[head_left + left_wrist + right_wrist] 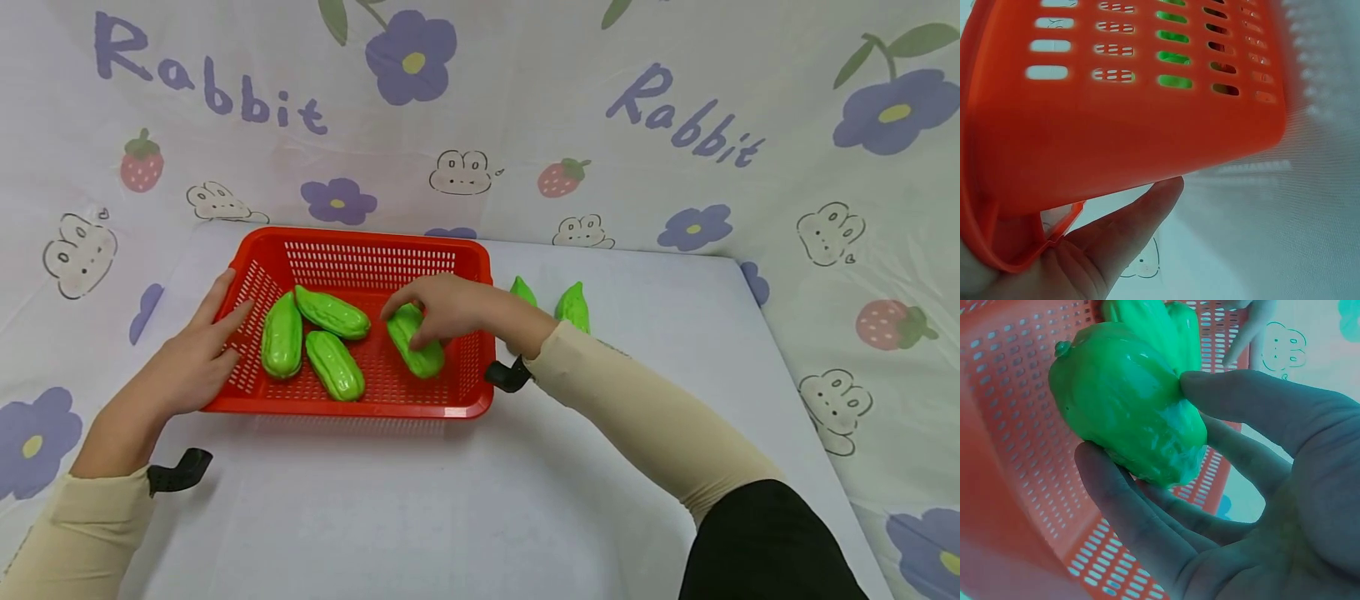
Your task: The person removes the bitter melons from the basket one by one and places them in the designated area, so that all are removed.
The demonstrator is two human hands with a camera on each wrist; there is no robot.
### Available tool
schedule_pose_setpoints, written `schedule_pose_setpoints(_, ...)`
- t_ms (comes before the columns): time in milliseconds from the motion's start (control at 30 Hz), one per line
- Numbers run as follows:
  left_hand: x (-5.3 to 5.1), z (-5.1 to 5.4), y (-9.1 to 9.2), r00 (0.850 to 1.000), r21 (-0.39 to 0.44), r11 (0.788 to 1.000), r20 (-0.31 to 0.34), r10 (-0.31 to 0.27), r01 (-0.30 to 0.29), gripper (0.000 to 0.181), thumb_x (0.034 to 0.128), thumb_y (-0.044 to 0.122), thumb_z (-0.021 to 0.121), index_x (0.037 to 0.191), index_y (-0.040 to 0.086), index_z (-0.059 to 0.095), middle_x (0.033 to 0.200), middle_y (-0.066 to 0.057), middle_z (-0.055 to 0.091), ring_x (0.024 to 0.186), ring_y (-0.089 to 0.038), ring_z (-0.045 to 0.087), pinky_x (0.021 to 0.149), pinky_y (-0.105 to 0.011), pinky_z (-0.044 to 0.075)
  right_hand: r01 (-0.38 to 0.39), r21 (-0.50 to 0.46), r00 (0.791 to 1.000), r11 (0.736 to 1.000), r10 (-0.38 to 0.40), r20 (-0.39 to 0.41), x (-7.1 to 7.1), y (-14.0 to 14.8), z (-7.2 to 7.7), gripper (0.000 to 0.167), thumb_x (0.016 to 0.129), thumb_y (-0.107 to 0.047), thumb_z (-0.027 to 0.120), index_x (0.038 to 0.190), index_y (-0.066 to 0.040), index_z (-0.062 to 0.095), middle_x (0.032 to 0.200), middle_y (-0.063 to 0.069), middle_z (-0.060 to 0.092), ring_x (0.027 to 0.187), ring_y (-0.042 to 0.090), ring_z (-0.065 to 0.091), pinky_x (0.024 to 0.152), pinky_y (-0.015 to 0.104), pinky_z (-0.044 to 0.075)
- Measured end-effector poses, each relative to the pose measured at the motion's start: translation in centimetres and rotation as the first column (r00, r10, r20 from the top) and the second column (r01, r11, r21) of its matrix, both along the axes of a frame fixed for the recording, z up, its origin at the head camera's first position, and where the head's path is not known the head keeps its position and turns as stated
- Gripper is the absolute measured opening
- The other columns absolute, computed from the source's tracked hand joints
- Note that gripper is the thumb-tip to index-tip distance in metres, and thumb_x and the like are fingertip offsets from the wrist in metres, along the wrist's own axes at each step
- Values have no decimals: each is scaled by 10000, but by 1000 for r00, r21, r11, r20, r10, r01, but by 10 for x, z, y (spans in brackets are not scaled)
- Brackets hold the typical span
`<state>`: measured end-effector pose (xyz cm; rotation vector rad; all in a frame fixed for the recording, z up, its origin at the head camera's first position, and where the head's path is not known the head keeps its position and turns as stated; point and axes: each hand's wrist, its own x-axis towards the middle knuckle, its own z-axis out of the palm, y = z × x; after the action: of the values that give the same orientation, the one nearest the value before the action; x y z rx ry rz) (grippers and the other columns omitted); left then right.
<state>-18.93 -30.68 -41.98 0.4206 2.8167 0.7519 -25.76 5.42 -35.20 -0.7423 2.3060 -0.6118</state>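
The right hand (pixel 453 305) pinches a glossy green vegetable (pixel 425 360) between its thumb and curled fingers, inside the right part of a red basket (pixel 360 408). In the right wrist view the thumb presses one side of the vegetable and the fingers support the other; whether its underside touches the basket floor cannot be told.

The left hand (pixel 187 367) holds the basket's left rim, fingers spread: some reach over the edge, and the left wrist view shows one lying straight along the outside of the wall.

Three more green vegetables lie in the left half of the basket: one upright one (pixel 282 340) by the left wall, a slanted one (pixel 333 314) farther back, and another (pixel 335 367) on the near side. To the right of the basket, two more (pixel 573 307) lie on the white table (pixel 360 508), partly hidden by the right arm.

On the patterned cloth (pixel 510 100) at the far side, the word "Rabbit" (pixel 217 86) reads in purple letters at the left and again at the right, among purple flowers, strawberries and outlined rabbit faces. A small dark mark on the beige right sleeve (pixel 622 408) is too small to read.
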Motion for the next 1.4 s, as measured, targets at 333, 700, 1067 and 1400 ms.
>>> schedule_pose_setpoints(333,-1,-2,-1,1000,-2,1000,-13,-13,13,675,1041,23,498,1660,-93,256,1797,-75,-212,1546,-588,240,1078,-751,426,36,-28,999,999,-37,-26,-1,11,7,496,959,-144,819,1433,-251,717,1364,49,586,1216,224,547,794,289,619)
schedule_pose_setpoints(700,-1,-2,0,1000,7,1000,-20,-14,14,676,1032,22,497,1659,-89,271,1799,-62,-207,1516,-605,281,1011,-738,493,65,-26,995,998,-67,-72,-3,21,12,515,946,-191,829,1440,-286,718,1365,39,607,1178,217,575,776,285,620)
schedule_pose_setpoints(1067,-1,-2,0,1000,0,1000,-15,-10,10,680,1034,23,504,1661,-89,264,1797,-72,-212,1519,-606,276,1022,-738,484,73,-56,994,996,-77,-74,-4,25,16,505,956,-188,827,1441,-276,716,1385,27,608,1113,217,626,782,298,620)
schedule_pose_setpoints(1400,-1,-3,-1,1000,-13,1000,-25,-16,16,663,1038,9,493,1649,-112,265,1796,-108,-200,1541,-590,244,1095,-763,396,86,-86,994,993,-91,-64,-3,34,19,523,958,-163,820,1461,-249,707,1388,58,607,1145,235,600,806,313,620)
